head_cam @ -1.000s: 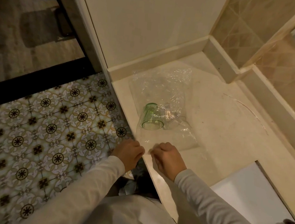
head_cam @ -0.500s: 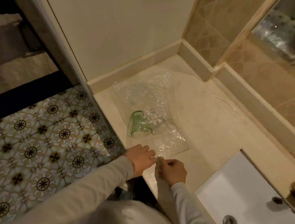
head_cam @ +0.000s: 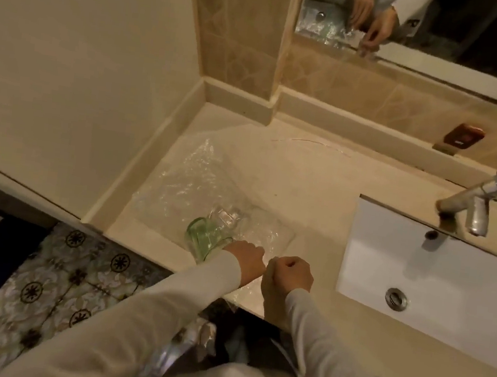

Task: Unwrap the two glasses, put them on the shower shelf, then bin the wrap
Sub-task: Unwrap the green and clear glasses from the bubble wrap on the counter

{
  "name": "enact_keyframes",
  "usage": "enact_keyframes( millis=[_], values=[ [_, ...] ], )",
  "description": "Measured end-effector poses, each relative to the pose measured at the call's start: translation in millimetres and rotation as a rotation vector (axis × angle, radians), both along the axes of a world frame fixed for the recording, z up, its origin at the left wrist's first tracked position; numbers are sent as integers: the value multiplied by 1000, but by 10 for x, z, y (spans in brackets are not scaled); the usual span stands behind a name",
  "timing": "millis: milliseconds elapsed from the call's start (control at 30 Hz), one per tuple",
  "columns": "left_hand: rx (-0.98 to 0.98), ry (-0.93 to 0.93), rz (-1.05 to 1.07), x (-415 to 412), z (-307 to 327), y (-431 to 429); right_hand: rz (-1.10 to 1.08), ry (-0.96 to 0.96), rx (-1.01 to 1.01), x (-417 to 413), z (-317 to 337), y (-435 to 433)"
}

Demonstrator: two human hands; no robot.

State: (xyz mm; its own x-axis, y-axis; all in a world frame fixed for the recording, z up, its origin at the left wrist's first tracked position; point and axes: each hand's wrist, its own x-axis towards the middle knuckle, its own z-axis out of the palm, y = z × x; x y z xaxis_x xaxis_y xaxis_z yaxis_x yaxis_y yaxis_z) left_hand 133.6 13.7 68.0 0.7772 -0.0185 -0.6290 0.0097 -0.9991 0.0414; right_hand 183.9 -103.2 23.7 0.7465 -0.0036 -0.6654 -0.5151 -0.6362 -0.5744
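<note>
Green glass (head_cam: 203, 239) lies on side on wrap (head_cam: 191, 181), mouth toward counter (head_cam: 303, 189) front, just beyond left hand (head_cam: 244, 261); right hand (head_cam: 289, 275) farther; clear glass (head_cam: 228, 215) behind it. Both hands' fingers curled, pinching wrap's near edge

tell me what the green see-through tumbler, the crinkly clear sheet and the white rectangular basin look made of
The green see-through tumbler: likely glass, glossy; tinted and transparent, though hard plastic is possible. The crinkly clear sheet: thin plastic wrap, shiny; its creases catch light. The white rectangular basin: probably glazed ceramic; smooth, even white with soft sheen.
</note>
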Motion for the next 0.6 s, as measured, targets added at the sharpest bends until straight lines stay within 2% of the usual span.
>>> enact_keyframes(
  millis=[133,233,267,433,500,600],
  values=[
    [-30,-122,-18,-71,230,180,-30,-34,25,15,22,11],
    [46,-222,-365,-211,326,260,-90,38,106,-64,4,10],
    [52,-237,-421,-220,349,274,-98,66,129,-67,-13,22],
    [-32,-174,-432,-73,334,184,-85,103,201,-50,-92,107],
    [-40,-102,-403,16,285,124,-144,101,349,-41,-93,157],
    [-4,-24,-383,170,250,78,-406,293,653,107,-47,230]
  ],
)
